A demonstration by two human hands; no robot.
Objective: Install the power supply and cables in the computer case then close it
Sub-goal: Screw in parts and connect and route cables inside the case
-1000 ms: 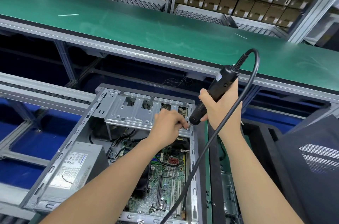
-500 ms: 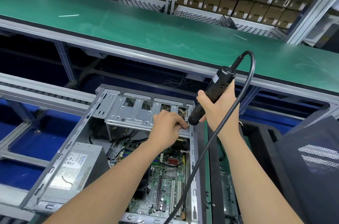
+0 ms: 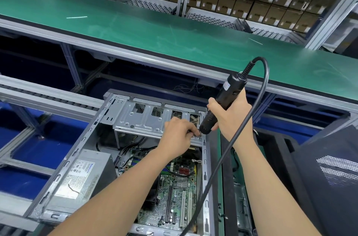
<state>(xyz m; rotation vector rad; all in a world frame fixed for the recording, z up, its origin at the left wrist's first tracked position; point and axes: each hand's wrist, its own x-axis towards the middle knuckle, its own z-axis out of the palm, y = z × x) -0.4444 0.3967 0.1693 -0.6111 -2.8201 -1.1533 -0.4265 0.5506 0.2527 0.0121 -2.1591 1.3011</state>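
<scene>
At centre frame, right hand [image 3: 232, 119] grips electric screwdriver [image 3: 228, 90], tip down at drive cage [image 3: 135, 119] corner of computer case [image 3: 77, 150]; left hand [image 3: 177, 136] pinches tiny screw [image 3: 199, 136] under tip.

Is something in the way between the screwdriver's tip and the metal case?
Only the left hand: its fingertips pinch what looks like a screw under the tip of the electric screwdriver, on the drive cage.

The tip of the black electric screwdriver [image 3: 229, 92] is hidden behind the fingers [image 3: 189, 131] of the left hand [image 3: 177, 136]; the small silvery piece [image 3: 198, 136] they pinch is too small to name.
</scene>
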